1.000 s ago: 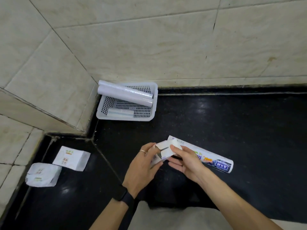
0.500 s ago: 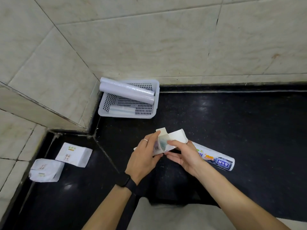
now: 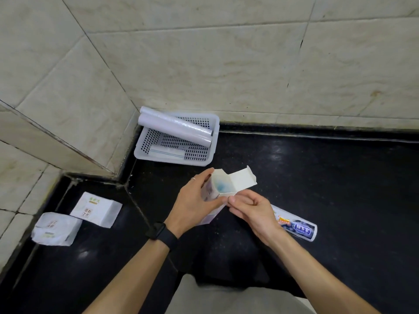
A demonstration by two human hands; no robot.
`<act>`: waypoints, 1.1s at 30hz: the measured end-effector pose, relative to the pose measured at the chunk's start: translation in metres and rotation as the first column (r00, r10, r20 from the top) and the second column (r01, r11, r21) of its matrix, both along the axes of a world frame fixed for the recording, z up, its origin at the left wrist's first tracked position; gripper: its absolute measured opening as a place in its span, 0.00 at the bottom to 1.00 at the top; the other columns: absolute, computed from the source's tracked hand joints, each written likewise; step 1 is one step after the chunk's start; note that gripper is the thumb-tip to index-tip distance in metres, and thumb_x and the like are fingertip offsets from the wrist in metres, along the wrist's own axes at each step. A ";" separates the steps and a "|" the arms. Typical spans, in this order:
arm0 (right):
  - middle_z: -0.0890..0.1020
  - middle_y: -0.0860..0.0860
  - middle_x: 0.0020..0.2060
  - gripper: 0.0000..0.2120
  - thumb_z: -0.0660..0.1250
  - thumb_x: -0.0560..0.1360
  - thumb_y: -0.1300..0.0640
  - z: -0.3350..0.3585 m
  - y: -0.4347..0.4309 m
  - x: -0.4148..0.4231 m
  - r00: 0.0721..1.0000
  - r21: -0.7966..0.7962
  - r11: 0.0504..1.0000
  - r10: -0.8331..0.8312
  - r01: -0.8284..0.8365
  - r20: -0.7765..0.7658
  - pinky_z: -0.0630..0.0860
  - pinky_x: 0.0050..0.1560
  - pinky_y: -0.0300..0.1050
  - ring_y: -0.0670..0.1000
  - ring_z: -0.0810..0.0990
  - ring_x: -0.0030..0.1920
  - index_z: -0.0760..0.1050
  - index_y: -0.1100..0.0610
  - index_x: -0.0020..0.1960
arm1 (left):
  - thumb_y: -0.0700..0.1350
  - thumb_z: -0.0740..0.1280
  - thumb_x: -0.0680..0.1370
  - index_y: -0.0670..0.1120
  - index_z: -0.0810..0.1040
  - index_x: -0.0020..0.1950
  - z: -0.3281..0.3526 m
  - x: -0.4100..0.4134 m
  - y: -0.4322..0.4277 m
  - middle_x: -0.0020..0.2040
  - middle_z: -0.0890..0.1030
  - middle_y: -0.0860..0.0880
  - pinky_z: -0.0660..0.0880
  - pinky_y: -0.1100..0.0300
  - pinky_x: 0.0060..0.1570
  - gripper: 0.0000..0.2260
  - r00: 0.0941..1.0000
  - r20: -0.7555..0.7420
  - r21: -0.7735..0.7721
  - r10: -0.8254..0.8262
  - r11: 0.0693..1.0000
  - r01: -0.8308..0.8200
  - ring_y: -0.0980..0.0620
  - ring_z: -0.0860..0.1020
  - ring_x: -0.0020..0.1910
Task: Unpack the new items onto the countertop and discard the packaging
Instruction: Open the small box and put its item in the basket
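My left hand [image 3: 192,201] grips a white cardboard box [image 3: 221,189] held above the black countertop [image 3: 340,189], its open end tilted up toward me. The end flap [image 3: 243,181] stands folded back to the right, and the inside of the box shows pale blue. My right hand [image 3: 251,210] pinches the box's lower front edge with thumb and fingers. A printed tube [image 3: 297,226] lies on the counter behind my right hand, partly hidden by it.
A white perforated basket [image 3: 210,141] sits in the wall corner holding two white rolls [image 3: 175,129] and a flat packet [image 3: 166,152]. Two white wrapped packages [image 3: 96,208] [image 3: 55,228] lie on the lower left counter section. Tiled walls close the back and left.
The box's end flap has been opened and folded back. The box has been tipped so its open end faces me. My right hand has moved from the flap down to the lower edge.
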State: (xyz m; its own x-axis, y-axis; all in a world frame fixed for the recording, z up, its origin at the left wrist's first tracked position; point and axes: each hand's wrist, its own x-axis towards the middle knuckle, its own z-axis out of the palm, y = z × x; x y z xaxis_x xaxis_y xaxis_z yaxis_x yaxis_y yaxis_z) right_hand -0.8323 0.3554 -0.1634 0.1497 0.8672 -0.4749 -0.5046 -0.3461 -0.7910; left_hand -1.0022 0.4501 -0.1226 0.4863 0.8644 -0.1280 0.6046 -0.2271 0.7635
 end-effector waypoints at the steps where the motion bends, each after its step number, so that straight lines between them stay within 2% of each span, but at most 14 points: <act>1: 0.87 0.56 0.53 0.16 0.82 0.65 0.48 0.001 0.001 0.001 1.000 0.016 1.000 -0.004 0.004 0.028 0.81 0.53 0.44 0.57 0.84 0.59 0.84 0.50 0.50 | 0.64 0.77 0.64 0.75 0.64 0.66 0.000 0.001 0.000 0.62 0.72 0.73 0.74 0.67 0.58 0.35 1.000 0.026 0.000 0.017 1.000 -0.017 0.71 0.70 0.63; 3: 0.85 0.52 0.56 0.23 0.82 0.64 0.48 0.006 0.003 0.003 0.992 0.049 0.996 -0.077 0.073 0.101 0.81 0.56 0.47 0.53 0.84 0.58 0.80 0.47 0.57 | 0.58 0.79 0.65 0.75 0.65 0.65 0.000 0.001 0.000 0.60 0.72 0.73 0.71 0.77 0.53 0.35 0.996 0.074 0.026 0.039 0.999 -0.041 0.74 0.69 0.62; 5: 0.81 0.46 0.58 0.33 0.80 0.61 0.43 0.017 0.004 0.006 0.927 0.079 0.975 -0.224 0.209 0.302 0.80 0.53 0.43 0.47 0.83 0.56 0.74 0.45 0.62 | 0.52 0.80 0.67 0.71 0.64 0.67 0.001 -0.001 0.000 0.58 0.70 0.73 0.68 0.82 0.51 0.37 0.996 0.061 0.074 0.063 0.995 -0.067 0.78 0.68 0.59; 7: 0.77 0.41 0.55 0.31 0.78 0.63 0.41 0.033 0.004 0.009 0.746 0.215 0.934 -0.358 0.287 0.561 0.78 0.49 0.37 0.45 0.81 0.52 0.71 0.40 0.62 | 0.50 0.79 0.68 0.65 0.63 0.72 0.001 -0.006 0.000 0.59 0.69 0.69 0.69 0.78 0.53 0.38 0.998 -0.013 0.195 0.054 0.979 -0.051 0.74 0.69 0.58; 9: 0.77 0.41 0.50 0.24 0.76 0.67 0.43 0.046 0.005 0.012 0.559 0.367 0.913 -0.400 0.176 0.726 0.74 0.44 0.33 0.47 0.79 0.46 0.72 0.37 0.59 | 0.49 0.78 0.70 0.57 0.63 0.75 0.002 -0.009 0.001 0.63 0.73 0.58 0.68 0.69 0.58 0.38 0.996 -0.087 0.319 0.021 0.948 0.008 0.67 0.68 0.59; 11: 0.79 0.39 0.48 0.17 0.73 0.69 0.43 0.056 0.010 0.010 0.502 0.371 0.929 -0.317 -0.007 0.804 0.72 0.41 0.30 0.47 0.80 0.40 0.75 0.39 0.57 | 0.46 0.79 0.70 0.52 0.64 0.76 0.006 -0.011 0.004 0.64 0.75 0.50 0.71 0.62 0.59 0.38 0.989 -0.143 0.385 -0.045 0.918 0.097 0.58 0.71 0.62; 13: 0.80 0.36 0.47 0.18 0.70 0.69 0.39 0.058 0.018 0.007 0.479 0.213 0.965 -0.116 -0.153 0.870 0.72 0.41 0.32 0.43 0.80 0.37 0.76 0.40 0.58 | 0.46 0.78 0.70 0.49 0.64 0.76 0.011 -0.010 0.006 0.64 0.77 0.47 0.74 0.57 0.60 0.38 0.974 -0.198 0.414 -0.106 0.892 0.181 0.53 0.73 0.62; 14: 0.80 0.36 0.45 0.21 0.69 0.69 0.37 0.056 0.023 0.007 0.428 0.107 0.973 -0.009 -0.206 0.904 0.71 0.41 0.34 0.41 0.79 0.37 0.76 0.40 0.60 | 0.46 0.78 0.71 0.47 0.65 0.76 0.014 -0.009 0.008 0.64 0.77 0.46 0.75 0.55 0.61 0.37 0.967 -0.221 0.424 -0.129 0.880 0.214 0.51 0.74 0.63; 16: 0.79 0.39 0.42 0.25 0.68 0.68 0.35 0.049 0.032 0.006 0.346 -0.031 0.968 0.118 -0.247 0.931 0.69 0.39 0.36 0.41 0.77 0.39 0.77 0.43 0.62 | 0.48 0.76 0.72 0.46 0.65 0.76 0.018 -0.008 0.010 0.64 0.77 0.45 0.75 0.53 0.61 0.36 0.950 -0.263 0.444 -0.169 0.853 0.275 0.48 0.75 0.64; 21: 0.78 0.42 0.37 0.29 0.69 0.64 0.33 0.040 0.044 0.005 0.359 -0.072 0.959 0.172 -0.276 0.917 0.71 0.36 0.39 0.41 0.76 0.39 0.79 0.44 0.61 | 0.50 0.74 0.75 0.49 0.59 0.79 0.022 -0.008 0.015 0.67 0.75 0.46 0.74 0.53 0.63 0.37 0.886 -0.394 0.407 -0.245 0.818 0.407 0.49 0.72 0.67; 25: 0.78 0.45 0.30 0.13 0.70 0.63 0.33 0.038 0.049 0.002 0.381 -0.071 0.952 0.187 -0.298 0.906 0.74 0.34 0.44 0.44 0.76 0.34 0.78 0.38 0.41 | 0.49 0.73 0.75 0.48 0.61 0.79 0.022 -0.007 0.019 0.67 0.75 0.47 0.74 0.54 0.63 0.35 0.867 -0.418 0.387 -0.271 0.811 0.439 0.49 0.72 0.67; 28: 0.79 0.46 0.30 0.18 0.65 0.62 0.32 0.035 0.055 -0.003 0.304 -0.191 0.922 0.298 -0.338 0.905 0.73 0.32 0.45 0.47 0.77 0.33 0.80 0.45 0.39 | 0.48 0.74 0.75 0.47 0.61 0.78 0.018 -0.008 0.018 0.67 0.75 0.46 0.78 0.51 0.60 0.36 0.832 -0.468 0.373 -0.297 0.788 0.491 0.48 0.72 0.67; 30: 0.79 0.46 0.31 0.18 0.61 0.63 0.33 0.031 0.059 -0.007 0.245 -0.254 0.905 0.347 -0.341 0.906 0.71 0.33 0.45 0.51 0.77 0.35 0.77 0.46 0.34 | 0.48 0.74 0.75 0.47 0.61 0.79 0.015 -0.010 0.016 0.67 0.75 0.47 0.78 0.50 0.59 0.36 0.821 -0.480 0.360 -0.308 0.784 0.505 0.49 0.71 0.67; 33: 0.77 0.47 0.29 0.16 0.61 0.67 0.36 0.020 0.061 -0.010 0.282 -0.273 0.904 0.370 -0.328 0.885 0.70 0.32 0.45 0.53 0.77 0.34 0.72 0.45 0.28 | 0.50 0.73 0.75 0.48 0.60 0.79 0.013 -0.010 0.016 0.68 0.74 0.48 0.78 0.50 0.59 0.36 0.827 -0.473 0.352 -0.304 0.795 0.494 0.49 0.71 0.68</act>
State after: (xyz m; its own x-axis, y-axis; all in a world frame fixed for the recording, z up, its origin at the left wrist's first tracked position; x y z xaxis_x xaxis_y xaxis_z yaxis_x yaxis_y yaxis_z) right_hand -0.8424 0.4162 -0.1429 0.1861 0.9409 -0.2831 0.6845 -0.3309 -0.6496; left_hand -1.0120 0.4663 -0.1097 0.7944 0.6067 -0.0290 0.5933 -0.7649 0.2509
